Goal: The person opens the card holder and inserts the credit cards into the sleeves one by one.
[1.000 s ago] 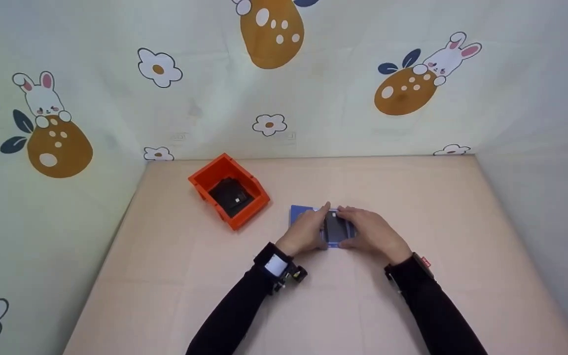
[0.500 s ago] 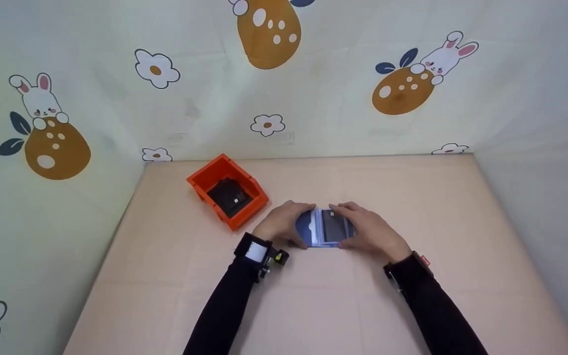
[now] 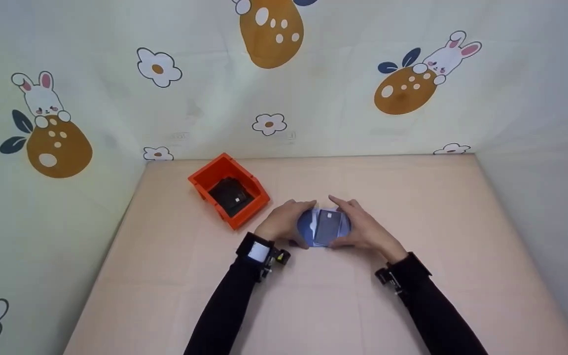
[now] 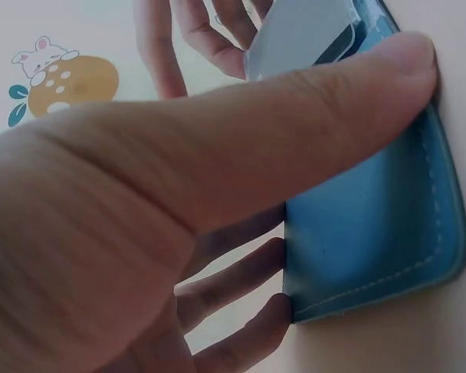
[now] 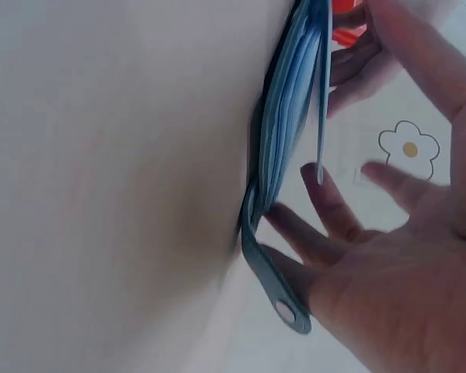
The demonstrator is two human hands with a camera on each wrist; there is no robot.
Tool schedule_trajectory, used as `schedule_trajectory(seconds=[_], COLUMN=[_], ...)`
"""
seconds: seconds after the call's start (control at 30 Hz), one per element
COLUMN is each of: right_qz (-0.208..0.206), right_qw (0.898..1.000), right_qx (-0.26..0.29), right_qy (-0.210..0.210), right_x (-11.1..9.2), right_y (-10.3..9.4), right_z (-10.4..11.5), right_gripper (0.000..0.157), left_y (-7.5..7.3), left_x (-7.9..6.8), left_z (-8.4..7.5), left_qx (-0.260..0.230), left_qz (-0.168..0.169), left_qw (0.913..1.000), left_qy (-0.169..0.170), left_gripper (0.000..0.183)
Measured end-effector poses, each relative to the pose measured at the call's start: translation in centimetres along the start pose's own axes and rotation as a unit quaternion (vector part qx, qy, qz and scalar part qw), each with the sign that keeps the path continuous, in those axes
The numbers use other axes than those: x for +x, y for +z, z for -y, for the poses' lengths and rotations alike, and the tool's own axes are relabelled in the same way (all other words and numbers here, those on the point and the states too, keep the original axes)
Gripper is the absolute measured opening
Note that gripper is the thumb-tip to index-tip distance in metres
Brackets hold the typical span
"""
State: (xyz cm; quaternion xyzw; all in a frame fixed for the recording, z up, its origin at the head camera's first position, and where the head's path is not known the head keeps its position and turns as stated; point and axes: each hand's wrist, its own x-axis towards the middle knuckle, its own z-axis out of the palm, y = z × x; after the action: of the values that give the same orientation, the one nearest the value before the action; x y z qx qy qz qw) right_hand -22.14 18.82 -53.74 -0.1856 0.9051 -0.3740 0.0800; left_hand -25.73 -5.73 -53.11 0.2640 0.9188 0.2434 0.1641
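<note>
Blue card holder point(image 3: 306, 228) lies unfolded at 5 o'clock of head-view ctr. L hand point(image 3: 282, 220) at its 9 o'clock, pinching it, thumb inside, fingers behind. R hand point(image 3: 367, 230) at 3 o'clock, fingers spread, tips at raised clear leaf point(image 5: 323, 128), prob. w/ dark card point(image 3: 328, 229); no pinch I can see. Orange bin point(image 3: 253, 213), dark cards point(image 3: 226, 195) inside, at 10 o'clock. I judge step = leaf-turning; next calls for steady L hold, single leaf.

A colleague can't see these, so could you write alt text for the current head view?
A person's left hand holds an open blue wallet over a pale table, with the right hand at a dark card over it. An orange bin of dark flat things stands to the left.
</note>
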Motion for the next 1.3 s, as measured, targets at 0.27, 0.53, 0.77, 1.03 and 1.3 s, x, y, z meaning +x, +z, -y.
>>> schedule_trajectory(seconds=[0.27, 0.53, 0.77, 1.03, 1.3], right_qz=[-0.043, 0.067, 0.159, 0.071, 0.044], right_qw=[0.996, 0.991, 0.982, 0.990, 0.991], right_qx=[0.062, 0.101, -0.005, -0.072, -0.111], right_qy=[0.043, -0.048, -0.103, -0.095, -0.054], right_x=[0.5, 0.1, -0.4, -0.6, -0.8], right_y=[0.3, 0.8, 1.8, 1.2, -0.2], right_z=[0.2, 1.0, 1.3, 0.7, 0.0], right_gripper=[0.089, 0.072, 0.055, 0.064, 0.072], left_y=[-0.2, -1.6, -1.4, -1.1, -1.0], left_x=[0.0, -0.2, -0.1, -0.1, -0.3], left_z=[0.3, 1.9, 2.5, 2.2, 1.8], left_qx=[-0.020, -0.078, -0.040, 0.015, 0.023], left_qz=[0.010, 0.050, 0.034, 0.006, 0.018], left_qw=[0.9997, 0.9954, 0.9969, 0.9985, 0.9993], left_qy=[-0.004, 0.025, 0.059, 0.053, 0.022], left_gripper=[0.124, 0.135, 0.089, 0.076, 0.076])
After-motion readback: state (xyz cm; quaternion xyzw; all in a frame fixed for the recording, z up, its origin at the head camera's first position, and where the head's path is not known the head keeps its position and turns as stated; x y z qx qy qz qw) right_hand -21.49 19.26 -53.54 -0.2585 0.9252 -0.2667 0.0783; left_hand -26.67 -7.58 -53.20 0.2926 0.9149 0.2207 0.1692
